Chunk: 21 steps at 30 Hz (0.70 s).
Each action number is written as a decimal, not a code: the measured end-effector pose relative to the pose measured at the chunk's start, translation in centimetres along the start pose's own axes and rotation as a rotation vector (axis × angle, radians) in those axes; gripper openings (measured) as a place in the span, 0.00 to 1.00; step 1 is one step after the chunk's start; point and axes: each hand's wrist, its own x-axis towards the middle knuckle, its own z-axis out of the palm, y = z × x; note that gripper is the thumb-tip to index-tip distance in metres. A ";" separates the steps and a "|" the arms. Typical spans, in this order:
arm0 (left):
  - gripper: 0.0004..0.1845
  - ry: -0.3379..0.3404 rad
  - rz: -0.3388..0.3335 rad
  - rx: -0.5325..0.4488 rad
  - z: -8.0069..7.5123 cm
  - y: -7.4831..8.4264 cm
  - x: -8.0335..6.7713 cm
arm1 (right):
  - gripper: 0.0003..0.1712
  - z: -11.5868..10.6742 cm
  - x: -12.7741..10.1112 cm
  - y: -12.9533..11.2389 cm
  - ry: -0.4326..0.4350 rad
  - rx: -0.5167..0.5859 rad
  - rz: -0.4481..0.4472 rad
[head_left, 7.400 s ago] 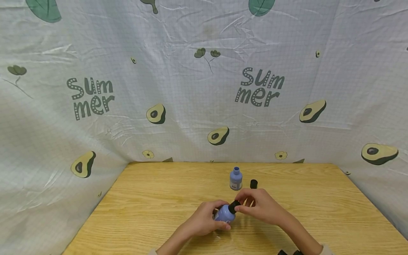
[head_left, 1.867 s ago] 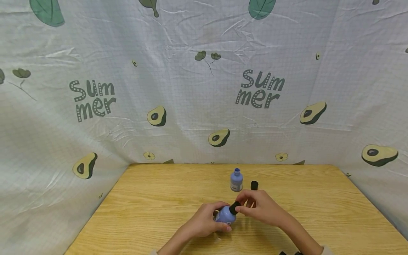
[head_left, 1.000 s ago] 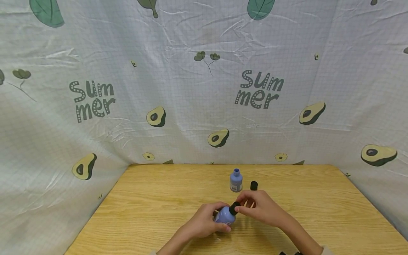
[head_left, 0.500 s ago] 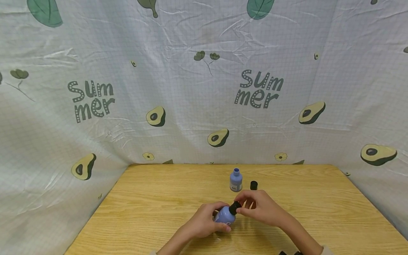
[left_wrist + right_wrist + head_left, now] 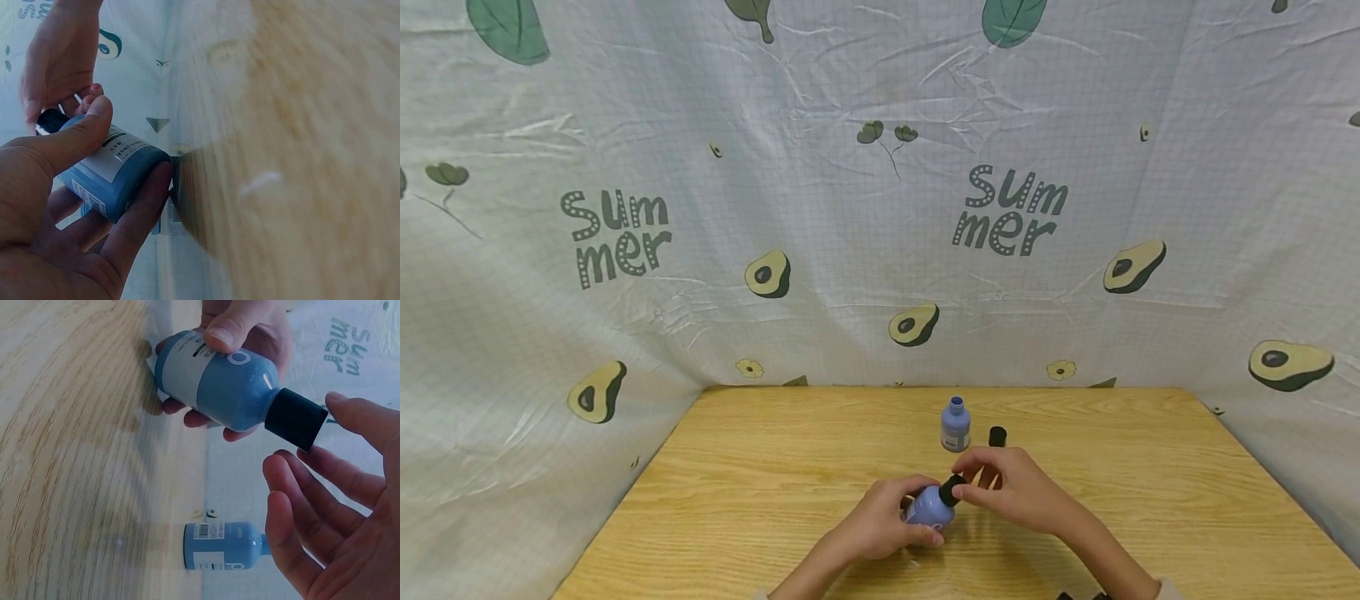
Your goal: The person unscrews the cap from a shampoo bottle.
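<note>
Gripping a blue bottle (image 5: 927, 505) round its body, tilted above the table (image 5: 760, 492), the left hand (image 5: 880, 523) curls thumb and fingers about it. The right hand (image 5: 1011, 487) pinches its black cap (image 5: 952, 489) with thumb and fingertips. Beyond the right hand stand an uncapped bottle (image 5: 955, 424) and a loose cap (image 5: 997, 436).

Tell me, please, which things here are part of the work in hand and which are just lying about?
In hand:
- round blue plastic bottle, held by left hand
- its black screw cap, at right hand fingertips

Lying about:
- uncapped blue bottle
- loose black cap
- wooden table
</note>
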 end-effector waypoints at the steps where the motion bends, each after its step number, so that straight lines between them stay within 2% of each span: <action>1: 0.28 0.000 0.002 -0.002 0.0 0.0 0.0 | 0.15 0.0 0.0 0.0 0.003 -0.002 0.003; 7: 0.28 0.002 0.000 -0.005 0.0 0.0 -0.1 | 0.12 0.0 0.1 0.1 -0.002 -0.002 -0.010; 21: 0.28 0.004 -0.005 -0.007 0.1 0.0 -0.1 | 0.13 -0.1 -0.1 -0.1 -0.014 0.022 -0.055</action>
